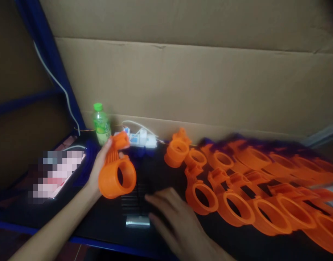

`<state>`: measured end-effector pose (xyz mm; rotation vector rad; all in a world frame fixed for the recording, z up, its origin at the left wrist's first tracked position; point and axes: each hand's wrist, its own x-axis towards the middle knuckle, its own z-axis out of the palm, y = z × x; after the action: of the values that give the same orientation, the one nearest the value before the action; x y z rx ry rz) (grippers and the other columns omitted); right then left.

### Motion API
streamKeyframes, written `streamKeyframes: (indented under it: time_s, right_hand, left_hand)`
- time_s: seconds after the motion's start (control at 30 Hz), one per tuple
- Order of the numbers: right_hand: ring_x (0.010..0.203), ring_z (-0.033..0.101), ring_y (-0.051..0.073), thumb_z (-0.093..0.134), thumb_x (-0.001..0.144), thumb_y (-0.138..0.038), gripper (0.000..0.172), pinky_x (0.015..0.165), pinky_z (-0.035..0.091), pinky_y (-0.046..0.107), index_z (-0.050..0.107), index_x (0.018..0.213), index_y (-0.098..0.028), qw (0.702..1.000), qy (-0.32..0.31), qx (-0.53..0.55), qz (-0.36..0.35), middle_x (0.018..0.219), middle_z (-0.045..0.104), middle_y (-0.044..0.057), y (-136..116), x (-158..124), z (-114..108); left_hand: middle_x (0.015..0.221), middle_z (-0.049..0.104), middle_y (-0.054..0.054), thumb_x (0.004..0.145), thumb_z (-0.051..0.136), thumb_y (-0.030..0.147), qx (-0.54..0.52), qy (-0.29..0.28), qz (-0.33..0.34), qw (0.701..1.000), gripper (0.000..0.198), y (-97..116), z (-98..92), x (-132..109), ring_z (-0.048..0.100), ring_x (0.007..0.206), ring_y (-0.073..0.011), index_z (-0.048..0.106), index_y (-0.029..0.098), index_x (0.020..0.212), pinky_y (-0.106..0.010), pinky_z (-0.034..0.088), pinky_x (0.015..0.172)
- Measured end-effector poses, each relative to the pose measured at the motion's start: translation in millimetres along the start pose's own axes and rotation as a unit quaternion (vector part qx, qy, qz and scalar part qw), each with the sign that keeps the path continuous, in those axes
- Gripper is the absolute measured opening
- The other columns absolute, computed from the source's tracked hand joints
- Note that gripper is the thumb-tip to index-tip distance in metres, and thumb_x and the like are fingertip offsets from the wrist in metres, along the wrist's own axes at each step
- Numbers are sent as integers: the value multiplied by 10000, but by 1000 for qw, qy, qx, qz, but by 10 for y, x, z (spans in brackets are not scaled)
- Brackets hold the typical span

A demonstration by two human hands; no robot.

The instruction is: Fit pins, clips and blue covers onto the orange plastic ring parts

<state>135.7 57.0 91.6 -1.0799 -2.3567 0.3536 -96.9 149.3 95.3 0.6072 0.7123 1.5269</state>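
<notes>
My left hand (96,169) grips an orange plastic ring-shaped bracket (108,184), raised above the dark table, with its wide round opening facing right and toward me. The fingers behind the bracket are mostly hidden. Lower down, my right hand (180,221) is slightly blurred, palm down with fingers stretched and apart, and nothing shows in it. Its fingertips are beside a row of thin dark strips (132,199) on the table; I cannot make out their kind. A shiny silvery piece (138,222) lies at their near end.
Several similar orange brackets (234,210) fill the table's right side. At the back are a green-capped bottle (101,125) and a white power strip (148,140) with cables. A lit, pixelated screen (63,174) lies left. A cardboard wall (188,83) closes the back.
</notes>
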Motion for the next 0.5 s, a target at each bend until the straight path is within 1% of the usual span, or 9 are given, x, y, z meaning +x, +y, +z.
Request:
streamKeyframes:
  time_s: [0.03,0.1,0.17,0.23,0.33,0.4,0.5]
  right_hand:
    - [1003,629,171,548,974,-252,319,843,559,289,590,1290,-257,999,-17,-23,-26,1095,655,57,14,-82,90]
    - [881,617,174,546,969,-250,286,745,537,295,620,1245,-231,993,-47,-74,-83,980,662,57,37,-209,258]
    - [814,591,174,532,969,-237,262,692,505,302,631,1210,-206,986,-53,-111,-114,935,656,61,54,-279,388]
    - [814,579,171,524,965,-210,211,695,489,303,650,1133,-198,984,-52,-124,-113,953,658,64,66,-308,462]
    - [862,580,173,528,948,-162,164,714,486,292,656,1045,-196,987,-45,-114,-107,1002,665,62,82,-322,476]
    - [884,583,173,530,929,-126,177,700,486,281,652,1038,-194,987,-52,-110,-105,1028,661,64,93,-329,451]
    - [876,588,167,539,890,-81,217,669,485,271,646,1039,-197,987,-76,-110,-85,1005,652,55,109,-343,416]
  left_hand:
    - [728,712,14,871,678,452,-9,-3,7,1000,286,38,-2,21,641,545,-139,690,237,1060,-261,564,574]
    - [765,720,12,877,674,434,-23,-15,14,1000,269,80,12,35,636,548,-128,688,240,1062,-250,563,563]
    - [755,712,10,879,672,428,-24,-27,8,999,255,80,35,21,632,541,-129,683,236,1046,-250,559,543]
    - [760,710,4,875,675,420,-18,-28,-2,999,248,56,49,-1,635,539,-134,674,237,1043,-255,559,531]
    - [810,721,-8,864,684,412,-9,-23,-18,1000,286,21,46,-16,645,552,-139,659,244,1095,-266,569,538]
    - [802,719,-12,857,687,414,-6,-22,-31,999,321,6,37,-12,643,546,-141,656,238,1123,-274,574,544]
    - [719,696,-15,851,691,430,-1,-17,-57,998,336,-17,31,-11,632,528,-145,669,205,1099,-276,566,536]
